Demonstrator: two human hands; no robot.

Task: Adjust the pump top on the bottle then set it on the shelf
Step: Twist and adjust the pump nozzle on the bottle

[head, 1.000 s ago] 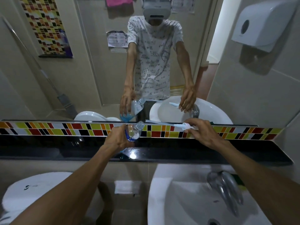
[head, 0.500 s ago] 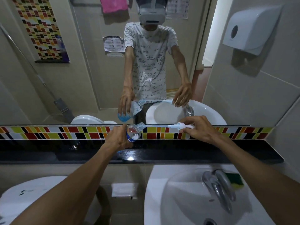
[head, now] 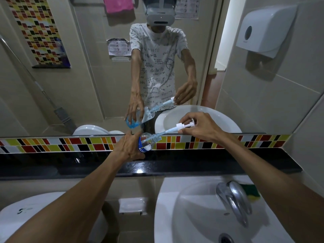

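My left hand (head: 128,149) grips a clear plastic bottle (head: 149,140) with a blue label and blue liquid, tilted with its neck pointing right, just above the black shelf (head: 228,165). My right hand (head: 201,128) pinches the white pump top (head: 185,125). Its tube slants down to the left, with its lower end inside the bottle's neck. The pump head stays well clear of the neck. The mirror above shows the same hands and bottle.
A band of coloured tiles (head: 254,141) runs behind the shelf. Below are a white sink (head: 184,216) with a chrome tap (head: 233,199), a green and yellow sponge (head: 250,192), and a toilet (head: 21,213) at lower left. A paper dispenser (head: 266,28) hangs on the right wall.
My right hand has lifted the pump top higher and tilted it, so the tube now slants into the bottle's neck. The bottle has stayed in my left hand over the shelf.
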